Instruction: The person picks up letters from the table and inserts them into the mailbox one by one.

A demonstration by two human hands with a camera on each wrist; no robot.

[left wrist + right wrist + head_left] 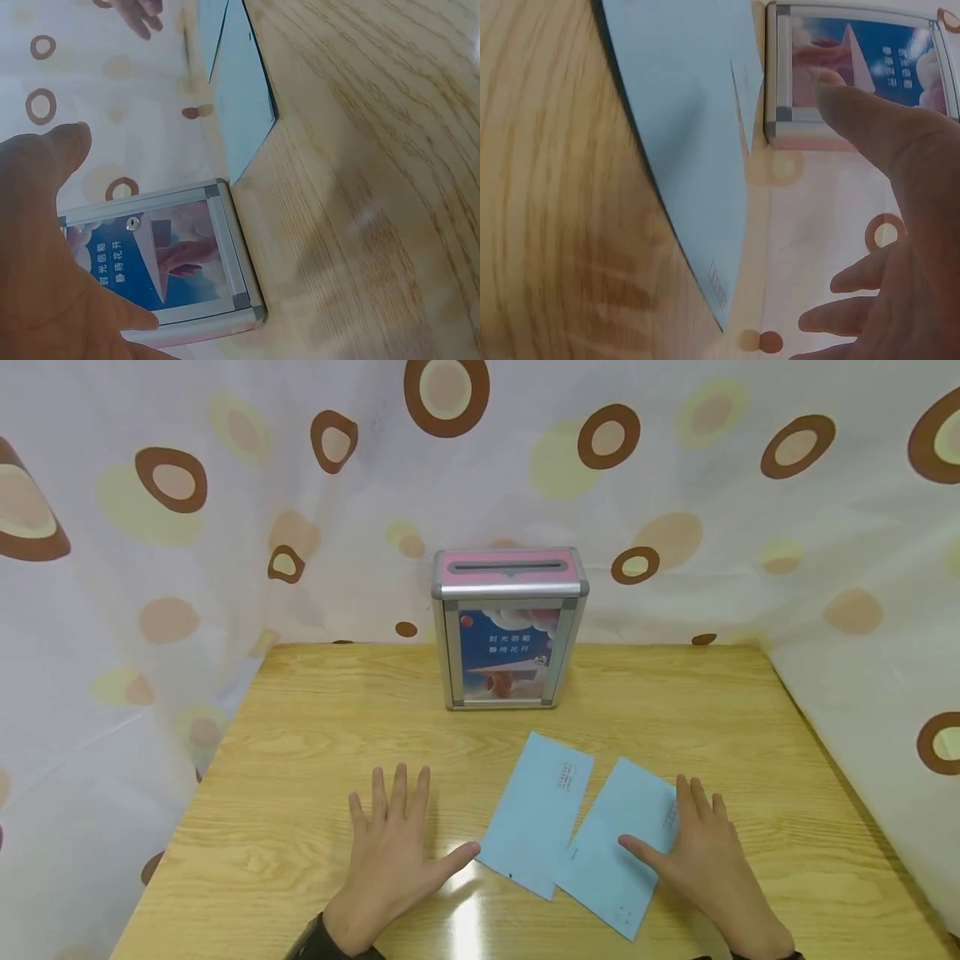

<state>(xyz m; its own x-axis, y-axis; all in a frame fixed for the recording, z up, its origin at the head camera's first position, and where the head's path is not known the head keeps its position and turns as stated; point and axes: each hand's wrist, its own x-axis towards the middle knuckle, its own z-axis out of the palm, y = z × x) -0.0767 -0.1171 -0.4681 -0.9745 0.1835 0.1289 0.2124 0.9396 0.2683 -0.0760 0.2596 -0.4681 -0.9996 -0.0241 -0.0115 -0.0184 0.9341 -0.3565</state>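
"Progress first: how far along was it?"

"Barely begun, I judged. The left envelope (534, 814) and the right envelope (617, 843) both lay on the table (337, 718), in front of the upright metal-framed box (510, 635). Neither was in anyone's grasp."

"And the hands?"

"Both held nothing. The left hand (397, 852) was spread wide, fingers straight, its thumb pointing at the left envelope's near corner. The right hand (705, 856) was spread as well, thumb well out, fingers closer together. From the head view it covered part of the right envelope's edge, but the right wrist view showed it apart from the paper, so I took it to be hovering."

"What was left, then?"

"All the handling of the paper, as far as I could judge. The box's door (498, 672) was closed and no paper stuck out of the slot (510, 566) on top. I couldn't tell what, if anything, was inside."

"Room to move?"

"Plenty sideways: wood showed from each hand out to the table's side edges, and a strip of it separated the envelopes from the box's foot. Behind, patterned cloth (480, 493) hung close past the back edge."

"Anywhere tight?"

"Between the envelopes. The right one's near corner met the left one's side; I couldn't tell whether they overlapped. From there a narrow wedge of wood widened toward the box."
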